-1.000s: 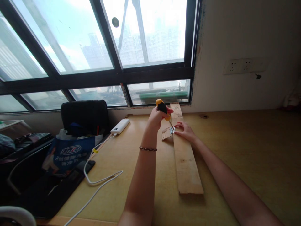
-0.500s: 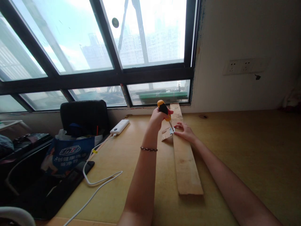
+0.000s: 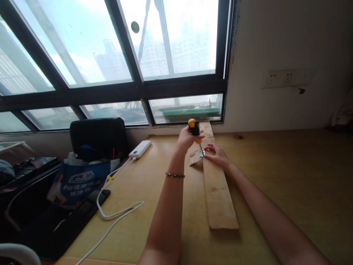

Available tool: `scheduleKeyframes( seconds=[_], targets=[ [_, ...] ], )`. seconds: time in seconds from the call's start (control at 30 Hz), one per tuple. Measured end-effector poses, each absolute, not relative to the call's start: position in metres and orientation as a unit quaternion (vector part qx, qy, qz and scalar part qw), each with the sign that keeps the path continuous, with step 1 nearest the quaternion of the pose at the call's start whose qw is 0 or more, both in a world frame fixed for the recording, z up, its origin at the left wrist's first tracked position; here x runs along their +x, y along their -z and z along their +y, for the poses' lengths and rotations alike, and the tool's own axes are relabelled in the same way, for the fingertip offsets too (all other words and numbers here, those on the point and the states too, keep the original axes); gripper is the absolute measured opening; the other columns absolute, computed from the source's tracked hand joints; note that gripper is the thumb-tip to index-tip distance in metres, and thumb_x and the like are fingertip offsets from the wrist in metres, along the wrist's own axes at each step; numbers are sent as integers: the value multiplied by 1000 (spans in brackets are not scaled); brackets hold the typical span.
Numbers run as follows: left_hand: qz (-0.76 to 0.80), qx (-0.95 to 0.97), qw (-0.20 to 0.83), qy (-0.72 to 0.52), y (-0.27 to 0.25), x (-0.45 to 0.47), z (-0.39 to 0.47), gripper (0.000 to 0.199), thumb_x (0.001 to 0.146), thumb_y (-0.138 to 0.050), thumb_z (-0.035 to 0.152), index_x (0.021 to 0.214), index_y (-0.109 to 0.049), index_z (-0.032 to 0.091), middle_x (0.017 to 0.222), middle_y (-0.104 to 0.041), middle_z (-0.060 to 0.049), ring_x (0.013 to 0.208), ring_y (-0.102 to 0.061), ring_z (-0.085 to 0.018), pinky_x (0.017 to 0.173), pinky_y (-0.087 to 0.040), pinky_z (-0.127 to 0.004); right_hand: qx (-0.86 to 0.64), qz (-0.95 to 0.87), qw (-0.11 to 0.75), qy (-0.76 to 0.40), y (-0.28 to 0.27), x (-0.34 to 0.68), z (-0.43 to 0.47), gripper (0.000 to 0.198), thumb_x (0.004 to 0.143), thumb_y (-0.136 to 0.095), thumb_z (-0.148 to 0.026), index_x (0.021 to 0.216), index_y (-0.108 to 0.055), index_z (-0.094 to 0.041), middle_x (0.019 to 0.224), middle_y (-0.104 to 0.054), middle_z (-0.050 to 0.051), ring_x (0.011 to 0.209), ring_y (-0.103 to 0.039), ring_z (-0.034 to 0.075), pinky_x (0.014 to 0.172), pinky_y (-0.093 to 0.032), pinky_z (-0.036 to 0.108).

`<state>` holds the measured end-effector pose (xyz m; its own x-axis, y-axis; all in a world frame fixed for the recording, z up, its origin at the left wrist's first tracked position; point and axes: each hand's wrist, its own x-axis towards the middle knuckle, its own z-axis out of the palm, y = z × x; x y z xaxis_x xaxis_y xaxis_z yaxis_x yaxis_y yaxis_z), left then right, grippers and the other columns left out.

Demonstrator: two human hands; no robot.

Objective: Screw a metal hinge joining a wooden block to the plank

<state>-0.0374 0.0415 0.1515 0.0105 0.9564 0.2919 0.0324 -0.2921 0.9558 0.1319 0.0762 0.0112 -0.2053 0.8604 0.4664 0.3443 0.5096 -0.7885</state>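
Observation:
My left hand [image 3: 186,139] is wrapped round a screwdriver [image 3: 194,127] with a yellow and black handle. Its shaft points down to a small metal hinge [image 3: 202,153] on the edge of a long wooden board [image 3: 219,195]. The tip meets the hinge, but any screw there is too small to make out. My right hand [image 3: 217,155] rests on the board, thumb and forefinger pressing at the hinge's right side. A short wooden piece [image 3: 194,158] sits tilted at the hinge's left side, against the long board.
A white power bank [image 3: 140,149] with a white cable [image 3: 121,212] lies on the yellowish table [image 3: 165,162] to the left. Beyond the table's left edge are a black chair [image 3: 97,136] and a blue bag [image 3: 79,184]. The window and wall border the back.
The screwdriver's handle has swung slightly right and stands more upright, my left hand moving with it. My right hand and the board stay in place.

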Motion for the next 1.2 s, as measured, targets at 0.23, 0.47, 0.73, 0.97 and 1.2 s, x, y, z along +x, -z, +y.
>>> scheduleKeyframes(
  seconds=[0.23, 0.47, 0.73, 0.97, 1.2],
  targets=[
    [447, 594, 363, -563, -147, -40, 49, 34, 38, -79, 16, 64, -56, 13, 62, -56, 2, 59, -52, -12, 59, -43, -26, -420, -750, 456, -231, -14, 133, 73, 46, 66, -69, -28, 107, -49, -21, 104, -64, 5, 108, -54, 21, 98, -36, 41],
    [419, 590, 409, -555, -146, -43, 55, 45, 43, -72, 4, 80, -49, 16, 73, -62, -2, 73, -61, -19, 66, -48, -31, -421, -751, 455, -227, -13, 133, 73, 49, 67, -69, -29, 110, -47, -21, 105, -64, 5, 107, -54, 20, 98, -36, 40],
    [430, 520, 423, -605, -146, -21, 49, 36, 50, -60, 2, 76, -41, 17, 64, -54, 2, 60, -56, -12, 57, -42, -24, -418, -762, 452, -202, -15, 134, 71, 45, 68, -68, -29, 109, -49, -21, 103, -65, 3, 108, -53, 20, 96, -37, 39],
    [417, 541, 436, -586, -143, -9, 46, 52, 43, -79, 15, 80, -42, 18, 66, -48, 5, 58, -48, -8, 57, -39, -22, -425, -754, 454, -210, -15, 133, 73, 47, 66, -69, -30, 108, -49, -21, 101, -65, 4, 106, -54, 21, 96, -37, 40],
    [461, 593, 299, -588, -142, -20, 48, 55, 36, -83, 20, 78, -48, 18, 65, -50, 5, 61, -50, -11, 56, -36, -21, -430, -749, 453, -222, -15, 133, 73, 47, 67, -69, -31, 108, -49, -22, 104, -64, 5, 105, -55, 21, 96, -37, 41]
  ],
)
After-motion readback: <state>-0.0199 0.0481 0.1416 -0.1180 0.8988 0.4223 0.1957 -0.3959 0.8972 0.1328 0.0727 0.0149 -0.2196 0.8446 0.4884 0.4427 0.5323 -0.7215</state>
